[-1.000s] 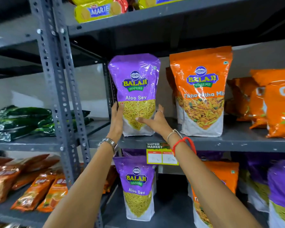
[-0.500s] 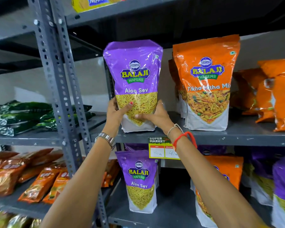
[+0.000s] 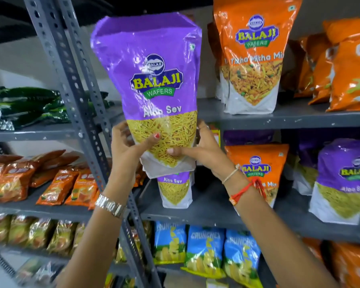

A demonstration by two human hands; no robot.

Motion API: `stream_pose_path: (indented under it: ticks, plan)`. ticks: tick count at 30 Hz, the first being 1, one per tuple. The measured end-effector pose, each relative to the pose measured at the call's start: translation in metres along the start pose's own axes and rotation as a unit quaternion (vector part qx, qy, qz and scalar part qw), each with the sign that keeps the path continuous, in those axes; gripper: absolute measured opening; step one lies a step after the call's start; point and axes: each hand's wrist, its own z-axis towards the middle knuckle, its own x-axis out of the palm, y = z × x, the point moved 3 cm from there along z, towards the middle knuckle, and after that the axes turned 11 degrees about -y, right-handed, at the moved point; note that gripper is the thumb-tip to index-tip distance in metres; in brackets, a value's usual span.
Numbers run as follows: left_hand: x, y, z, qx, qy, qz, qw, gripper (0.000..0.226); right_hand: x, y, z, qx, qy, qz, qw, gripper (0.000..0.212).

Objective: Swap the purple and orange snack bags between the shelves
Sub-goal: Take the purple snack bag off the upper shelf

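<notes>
Grey steel shelving (image 3: 299, 119) is stocked with snack bags; a purple bag (image 3: 152, 80) is gripped upright, off-shelf, by left hand (image 3: 127, 148) and right hand (image 3: 200, 150), orange bag (image 3: 252, 59) at 2 o'clock.

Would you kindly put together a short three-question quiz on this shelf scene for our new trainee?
1. True or false: the purple Aloo Sev bag is held by both the left hand and the right hand.
2. Which bag stands on the upper shelf just right of the held bag? A) a blue Crunchex bag B) the orange Tikha Mitha Mix bag C) a green bag
3. Fill in: on the shelf below, right of the person's right wrist, stands an orange bag, and further right a ______ Aloo Sev bag.

Key: 1 true; 2 B; 3 purple
</notes>
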Motion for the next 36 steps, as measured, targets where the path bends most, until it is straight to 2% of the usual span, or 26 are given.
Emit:
stream_pose_path:
  ticks: [6,13,20,26,29,32,36]
  plan:
    - [-0.009,0.085,-0.073,-0.03,-0.023,0.038,0.999,0.062,-0.031,-0.091,-0.048,0.068,0.02,-0.077,0.995,0.08]
    - [-0.001,0.192,-0.12,-0.151,-0.039,0.069,0.985,0.073,-0.068,-0.192,-0.063,0.151,0.041,-0.14,0.978,0.087]
    - [0.028,0.244,-0.132,-0.218,-0.049,0.107,0.969,0.071,-0.096,-0.254,-0.05,0.195,0.042,-0.14,0.97,0.089]
    - [0.056,0.259,-0.108,-0.219,-0.037,0.101,0.97,0.076,-0.106,-0.276,-0.025,0.21,0.013,-0.092,0.973,0.081]
    - [0.065,0.265,-0.107,-0.206,-0.054,0.119,0.97,0.078,-0.106,-0.284,-0.021,0.212,0.003,-0.089,0.973,0.086]
    - [0.072,0.267,-0.111,-0.187,-0.086,0.157,0.966,0.08,-0.104,-0.282,-0.025,0.186,-0.032,-0.085,0.978,0.088]
    - [0.079,0.269,-0.116,-0.168,-0.104,0.168,0.966,0.079,-0.105,-0.272,-0.04,0.133,-0.073,-0.101,0.983,0.08]
